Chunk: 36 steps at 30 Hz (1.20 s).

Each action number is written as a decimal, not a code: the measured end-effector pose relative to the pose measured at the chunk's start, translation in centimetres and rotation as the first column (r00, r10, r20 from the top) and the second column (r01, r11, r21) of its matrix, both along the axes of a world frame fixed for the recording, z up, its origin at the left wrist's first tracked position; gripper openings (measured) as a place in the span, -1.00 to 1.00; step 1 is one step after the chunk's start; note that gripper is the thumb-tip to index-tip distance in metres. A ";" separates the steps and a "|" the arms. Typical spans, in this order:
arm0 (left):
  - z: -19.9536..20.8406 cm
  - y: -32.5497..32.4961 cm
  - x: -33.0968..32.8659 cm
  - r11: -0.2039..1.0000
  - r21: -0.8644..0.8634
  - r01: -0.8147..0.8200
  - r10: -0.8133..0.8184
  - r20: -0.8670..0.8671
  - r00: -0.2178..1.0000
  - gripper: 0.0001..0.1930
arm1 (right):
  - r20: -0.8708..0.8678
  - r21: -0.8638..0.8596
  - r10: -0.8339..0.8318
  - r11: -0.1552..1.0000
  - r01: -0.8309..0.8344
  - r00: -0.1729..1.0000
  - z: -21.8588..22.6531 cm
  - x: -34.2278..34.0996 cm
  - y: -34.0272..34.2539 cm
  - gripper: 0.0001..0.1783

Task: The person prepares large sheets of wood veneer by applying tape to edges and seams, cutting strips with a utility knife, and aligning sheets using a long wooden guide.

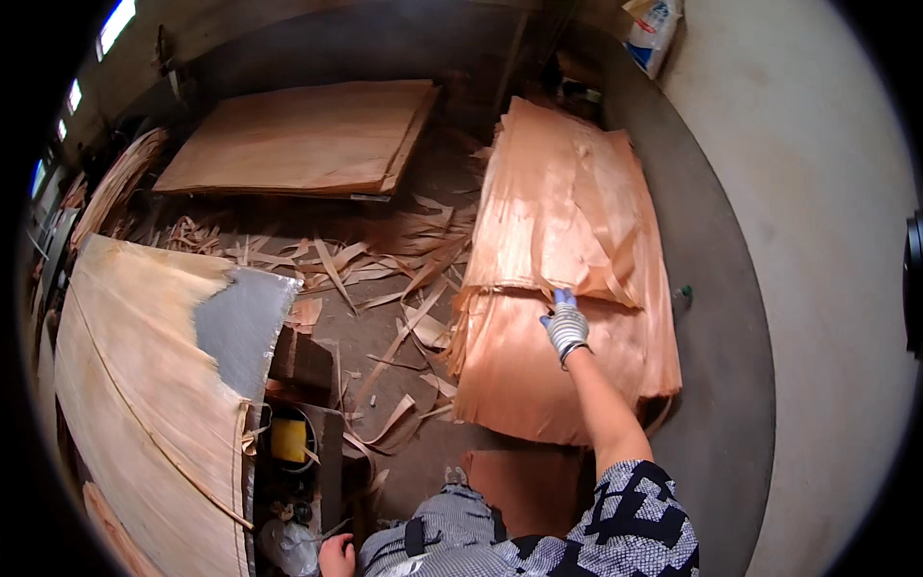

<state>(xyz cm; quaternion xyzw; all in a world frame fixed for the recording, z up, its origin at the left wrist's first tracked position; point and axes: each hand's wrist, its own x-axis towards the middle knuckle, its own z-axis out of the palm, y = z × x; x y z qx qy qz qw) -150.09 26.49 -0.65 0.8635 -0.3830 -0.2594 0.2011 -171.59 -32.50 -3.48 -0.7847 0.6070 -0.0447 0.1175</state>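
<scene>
Head view: gloved right hand (pixel 565 324) pinches a wood veneer sheet (pixel 538 226) atop its stack (pixel 519 370) by the near edge, likely the easiest purchase; whether the left hand (pixel 336 556) holds anything is unclear.

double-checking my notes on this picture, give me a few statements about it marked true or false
1. The right hand wears a striped glove. True.
2. The left hand is gloved too. False: it is bare.
3. The right hand is at the edge of the upper wood sheets on the right. True.
4. All the wood sheets lie in one pile. False: another pile lies at the upper left.
5. Wood strips lie scattered on the floor. True.
</scene>
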 end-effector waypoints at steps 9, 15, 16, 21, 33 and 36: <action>-1.1 2.7 -2.5 0.933 0.205 -0.294 0.338 -0.226 0.914 -0.77 | -0.188 0.211 0.135 0.973 -0.094 0.973 -5.6 5.2 -6.9 -0.54; -2.2 5.0 -2.4 0.909 0.265 -0.323 0.375 -0.181 0.909 -0.74 | 0.423 -0.027 0.230 0.970 -0.242 0.877 -7.8 -0.5 -6.8 -0.89; -2.8 5.9 -2.8 0.908 0.260 -0.328 0.381 -0.187 0.906 -0.73 | 0.535 -0.089 0.258 0.964 -0.250 0.805 -8.2 -0.7 -8.1 -0.88; -2.6 11.7 -7.5 0.802 0.230 -0.551 0.596 -0.257 0.760 -0.71 | 0.831 0.164 -0.003 0.957 -0.240 0.556 -1.2 7.1 -5.8 -0.62; -8.3 38.4 -18.4 0.514 0.100 -0.852 0.851 -0.188 0.491 -0.75 | 0.605 -0.647 0.796 0.509 -0.567 0.025 26.4 31.1 28.9 -0.77; -6.9 45.3 -19.4 0.338 0.024 -0.941 0.921 -0.213 0.326 -0.78 | 0.558 -0.648 0.829 0.458 -0.609 0.031 31.2 36.2 38.6 -0.68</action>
